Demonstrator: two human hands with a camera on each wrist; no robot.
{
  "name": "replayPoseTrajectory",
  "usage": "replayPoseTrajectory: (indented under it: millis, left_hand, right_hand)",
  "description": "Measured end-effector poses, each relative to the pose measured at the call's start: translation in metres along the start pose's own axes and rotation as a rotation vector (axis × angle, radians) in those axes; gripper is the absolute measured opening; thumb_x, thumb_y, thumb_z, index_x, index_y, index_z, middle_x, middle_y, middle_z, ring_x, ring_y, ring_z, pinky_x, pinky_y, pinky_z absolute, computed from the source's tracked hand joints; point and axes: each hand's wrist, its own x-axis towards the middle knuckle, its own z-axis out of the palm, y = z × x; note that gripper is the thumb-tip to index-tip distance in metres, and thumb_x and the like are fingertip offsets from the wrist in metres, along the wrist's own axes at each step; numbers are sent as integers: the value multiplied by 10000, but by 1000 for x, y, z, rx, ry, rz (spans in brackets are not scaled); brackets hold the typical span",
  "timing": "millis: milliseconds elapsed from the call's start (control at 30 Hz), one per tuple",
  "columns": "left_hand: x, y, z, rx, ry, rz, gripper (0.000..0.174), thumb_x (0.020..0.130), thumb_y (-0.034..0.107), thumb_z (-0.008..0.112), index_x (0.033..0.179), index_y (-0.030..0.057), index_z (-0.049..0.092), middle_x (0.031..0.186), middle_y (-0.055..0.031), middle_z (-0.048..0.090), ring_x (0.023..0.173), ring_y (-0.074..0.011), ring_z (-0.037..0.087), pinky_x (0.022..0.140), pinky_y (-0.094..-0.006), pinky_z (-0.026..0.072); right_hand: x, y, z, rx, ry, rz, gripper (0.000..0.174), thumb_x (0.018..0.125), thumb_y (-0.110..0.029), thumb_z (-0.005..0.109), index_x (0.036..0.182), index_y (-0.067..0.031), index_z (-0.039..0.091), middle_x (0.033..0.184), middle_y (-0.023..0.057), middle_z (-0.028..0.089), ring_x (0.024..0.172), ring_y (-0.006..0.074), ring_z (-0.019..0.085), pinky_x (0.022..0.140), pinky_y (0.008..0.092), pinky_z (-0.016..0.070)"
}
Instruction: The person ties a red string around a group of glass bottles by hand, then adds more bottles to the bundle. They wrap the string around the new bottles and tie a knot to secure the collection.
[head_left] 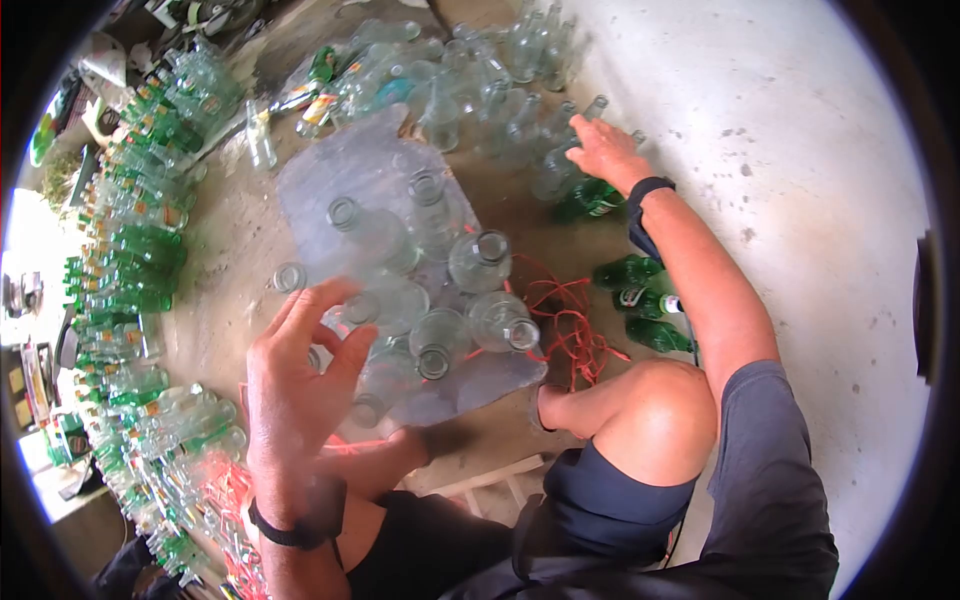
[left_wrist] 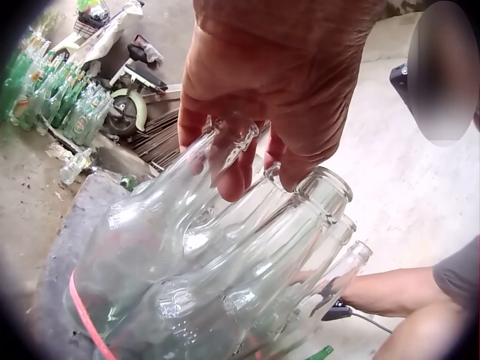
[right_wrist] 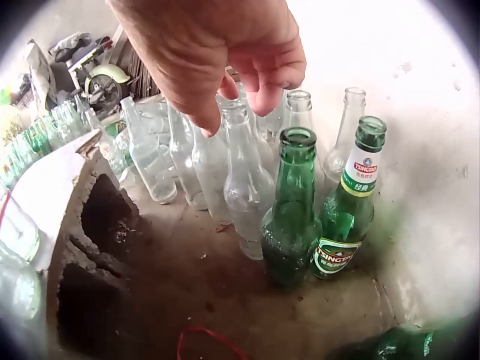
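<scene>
In the head view my left hand point(head_left: 305, 355) is over a cluster of clear glass bottles point(head_left: 432, 335), thumb and index finger apart. The left wrist view has its bent fingers at a clear bottle's mouth point(left_wrist: 244, 129), more bottle necks right beside the thumb. These bottles stand upright on a grey slab point(head_left: 330, 175). My right hand point(head_left: 608, 155) reaches out by the wall. Its thumb and fingers spread around the top of a clear bottle point(right_wrist: 246, 176) in the right wrist view. Two green bottles point(right_wrist: 291, 217) stand just in front, one with Tsingtao labels.
Red string point(head_left: 570, 325) lies loosely tangled right of the slab. Several green bottles point(head_left: 640, 300) are near my knee. A long row of green and clear bottles point(head_left: 125, 270) lines the left, and more clear bottles point(head_left: 385, 85) lie piled behind. A white wall point(head_left: 790, 170) borders the right.
</scene>
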Motion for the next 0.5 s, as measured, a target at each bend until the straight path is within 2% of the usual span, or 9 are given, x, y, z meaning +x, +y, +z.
replayPoseTrajectory:
  millis: [133,300,333,500]
  left_hand:
    - [2,3,-1,24,-5,-19,385,839,28,757,1220,25,705,1146,-80,755,711,-115,642,783,-302,529]
    - [5,7,-1,8,-12,-34,398,818,13,779,1210,21,709,1139,-95,751,694,-120,639,786,-304,526]
    - [5,5,0,12,-13,-9,401,809,11,790,1203,18,712,1137,-100,749,686,-123,638,772,-304,528]
    - [7,-1,5,55,-22,49,412,786,14,820,1184,8,718,1118,-115,748,659,-135,635,714,-304,535]
  right_hand:
    - [21,0,20,-40,-80,-5,442,936,-345,714,1312,-137,608,1300,159,659,1256,390,609,1019,515,499]
    - [34,10,47,-24,-9,-43,362,939,-347,720,1155,-65,649,1232,201,675,1187,427,624,971,527,509]
    - [33,11,49,-15,37,-67,360,933,-348,732,1113,-47,649,1155,220,696,1136,445,640,953,537,512]
    - [27,7,39,-6,-8,-28,361,926,-354,736,1076,-30,686,1112,254,714,1082,463,672,912,547,542]
